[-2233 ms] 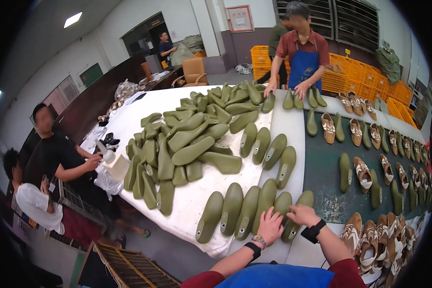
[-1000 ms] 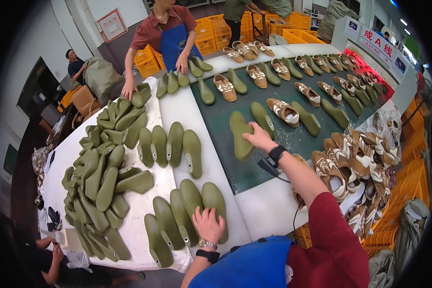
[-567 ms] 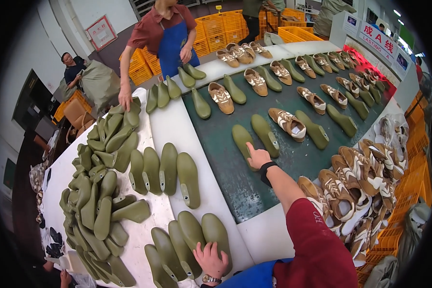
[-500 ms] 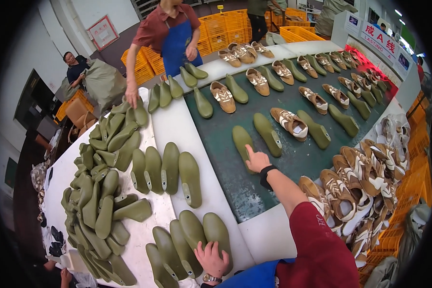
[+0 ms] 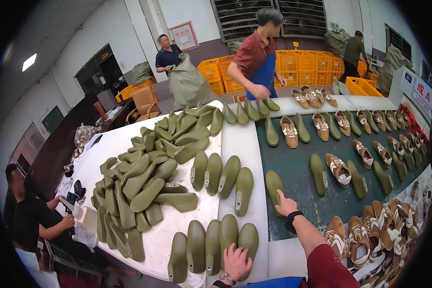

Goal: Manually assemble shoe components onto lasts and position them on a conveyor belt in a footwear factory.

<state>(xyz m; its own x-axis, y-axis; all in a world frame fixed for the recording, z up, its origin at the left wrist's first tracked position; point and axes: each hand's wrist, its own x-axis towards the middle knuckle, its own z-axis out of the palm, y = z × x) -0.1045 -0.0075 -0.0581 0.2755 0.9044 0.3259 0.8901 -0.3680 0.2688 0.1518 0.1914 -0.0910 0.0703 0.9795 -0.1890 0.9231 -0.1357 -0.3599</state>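
Olive-green shoe lasts stand in short rows at the near middle. My left hand (image 5: 236,263) rests on the right end of the closest row, fingers spread across a shoe last (image 5: 247,240) there. At the left margin of the dark green belt (image 5: 297,216), another shoe last (image 5: 273,185) lies lengthwise. My right hand (image 5: 286,204) reaches over the belt with its index finger stretched out, touching that last's right edge. Its other fingers are partly curled, and no thumb shows on the last's far side. Brown-and-white sneakers (image 5: 337,170) alternate with lasts farther along the belt.
A big heap of lasts (image 5: 134,187) covers the white table at left. Many sneakers (image 5: 360,235) are piled on the right. Across the table a co-worker in a blue apron (image 5: 261,72) handles lasts. Orange crates (image 5: 300,67) line the wall.
The view has swung left. My right hand's last has shifted left, away from its neighbour and towards the belt's edge. The co-worker's hand has moved from the heap to the far row of lasts.
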